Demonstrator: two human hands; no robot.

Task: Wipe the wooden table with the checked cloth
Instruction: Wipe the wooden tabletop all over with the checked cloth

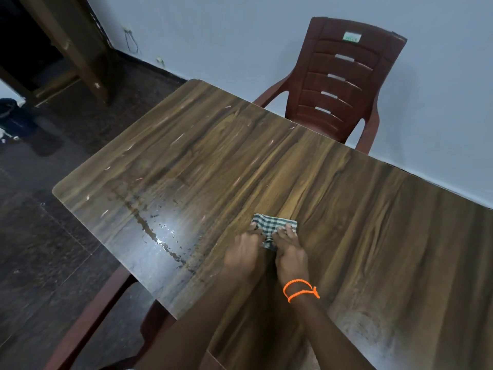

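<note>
2 bare forearms reach in from the bottom edge, the right one wearing an orange cord bracelet [301, 290] looped twice around the wrist. Both hands sit side by side on the wooden surface [346, 209], palms down on a small folded checked cloth [274, 228]. The left hand [244, 253] presses the cloth's left edge, its fingers [253, 231] close together and curled onto the fabric. The right hand [289, 252] covers the cloth's near right part, fingers [288, 231] also close together and flat on the weave (whether either hand pinches a fold underneath I cannot tell). The cloth lies flat on the surface, roughly midway across it and toward the near side, its far edge showing beyond the fingertips.

Left of the hands a wet patch [160, 233] shines with scattered droplets and a dark streak running diagonally. A dark red plastic chair [338, 84] stands at the far side of the surface against a pale wall [240, 30]. The floor [40, 236] is dark.
</note>
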